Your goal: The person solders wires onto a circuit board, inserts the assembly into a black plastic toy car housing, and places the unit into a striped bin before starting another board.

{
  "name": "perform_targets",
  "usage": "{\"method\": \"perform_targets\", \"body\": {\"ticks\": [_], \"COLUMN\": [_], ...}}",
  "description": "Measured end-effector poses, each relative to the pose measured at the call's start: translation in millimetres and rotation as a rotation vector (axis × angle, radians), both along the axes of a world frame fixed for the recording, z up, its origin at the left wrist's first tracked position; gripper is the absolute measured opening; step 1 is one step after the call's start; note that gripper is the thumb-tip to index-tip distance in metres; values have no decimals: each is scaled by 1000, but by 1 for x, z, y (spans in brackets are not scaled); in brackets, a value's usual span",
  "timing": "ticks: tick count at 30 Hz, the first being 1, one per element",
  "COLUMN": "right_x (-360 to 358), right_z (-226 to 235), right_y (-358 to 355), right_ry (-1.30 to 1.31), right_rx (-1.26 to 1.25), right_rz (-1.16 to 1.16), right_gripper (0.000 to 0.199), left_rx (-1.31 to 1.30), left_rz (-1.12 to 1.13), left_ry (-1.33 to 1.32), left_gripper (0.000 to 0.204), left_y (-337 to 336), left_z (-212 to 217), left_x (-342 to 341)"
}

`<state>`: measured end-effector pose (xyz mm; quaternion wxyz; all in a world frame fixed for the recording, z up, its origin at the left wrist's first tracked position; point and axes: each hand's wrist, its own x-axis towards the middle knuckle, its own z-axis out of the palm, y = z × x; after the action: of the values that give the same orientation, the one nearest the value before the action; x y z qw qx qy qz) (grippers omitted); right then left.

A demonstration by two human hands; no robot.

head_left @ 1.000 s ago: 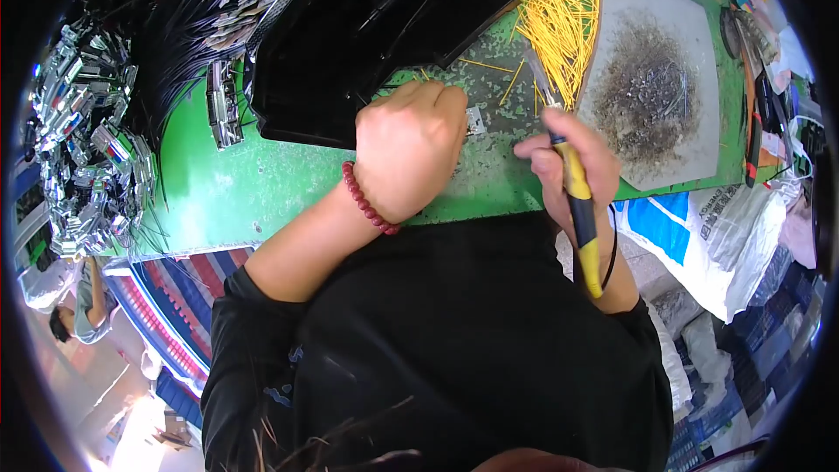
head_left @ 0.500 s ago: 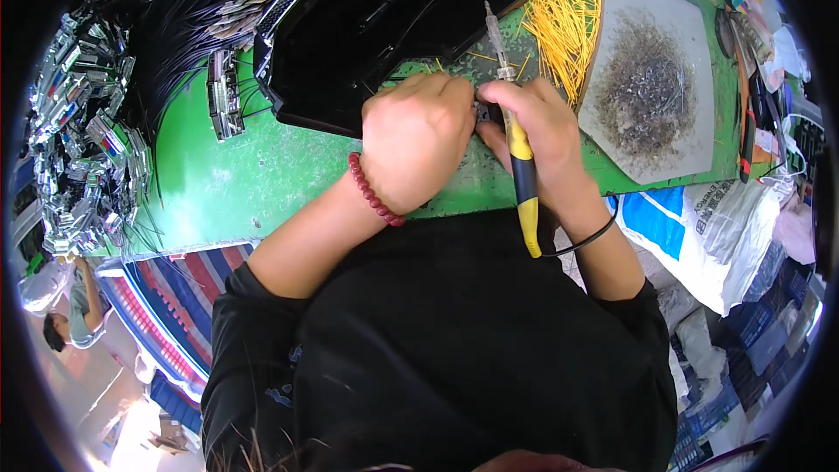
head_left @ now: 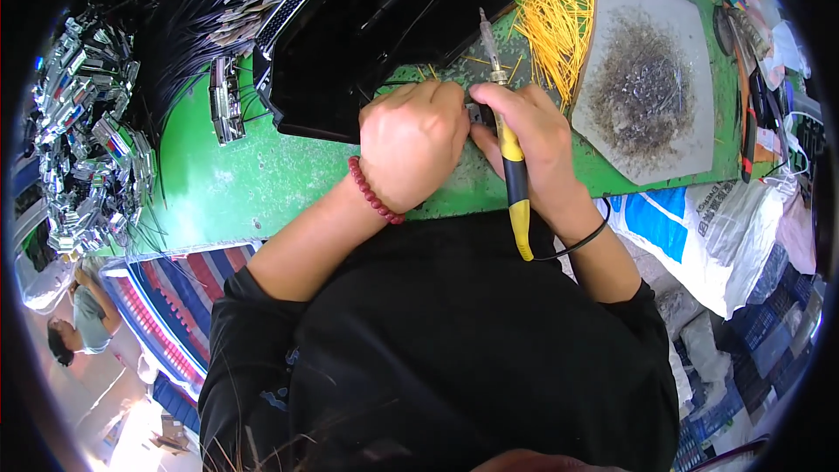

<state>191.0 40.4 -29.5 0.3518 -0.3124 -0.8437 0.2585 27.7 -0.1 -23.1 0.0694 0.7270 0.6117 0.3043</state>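
Observation:
My left hand [head_left: 412, 142], with a red bead bracelet on its wrist, is closed at the near edge of a large black plastic housing [head_left: 328, 79]. Its fingertips are hidden behind the knuckles, so what they hold cannot be made out. Close beside it, my right hand [head_left: 540, 142] is closed around a yellow and black soldering iron [head_left: 516, 183]. The iron's metal tip points away from me, and its black cord loops past my right wrist. Between the two hands a small dark and silvery piece [head_left: 474, 114] shows, mostly covered by fingers.
On the green table [head_left: 227, 201] lie thin yellow wires [head_left: 555, 31] and a grey board [head_left: 603, 144] strewn with dark residue. Silvery metal parts [head_left: 87, 140] are heaped at the left, with one metal piece [head_left: 227, 100] apart. White sacks [head_left: 717, 249] lie right; another person [head_left: 92, 315] is at far left.
Both hands and the soldering iron sit slightly further left in the picture, still close together. The iron stays in my right hand. The far-left person appears slightly further right.

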Motion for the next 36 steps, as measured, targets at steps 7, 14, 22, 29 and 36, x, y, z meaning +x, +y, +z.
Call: {"method": "perform_targets", "body": {"ticks": [7,14,22,29,36], "right_x": [46,46,43,42,47], "right_z": [18,-1,-4,-8,-11], "right_y": [4,-25,-30,-25,-30], "right_ry": [347,414,379,377,468], "right_rx": [-429,-517,-567,-491,-489], "right_rz": [-162,-168,-167,-172,-127], "right_gripper": [52,22,27,21,23], "left_rx": [-19,-26,-40,-38,-21], "left_rz": [12,2,8,0,1], "left_ry": [3,10,12,7,2], "left_gripper": [19,18,17,17,18], "left_y": [1,3,1,2,2], "left_z": [3,1,3,1,1], "left_x": [1,1,1,0,0]}}
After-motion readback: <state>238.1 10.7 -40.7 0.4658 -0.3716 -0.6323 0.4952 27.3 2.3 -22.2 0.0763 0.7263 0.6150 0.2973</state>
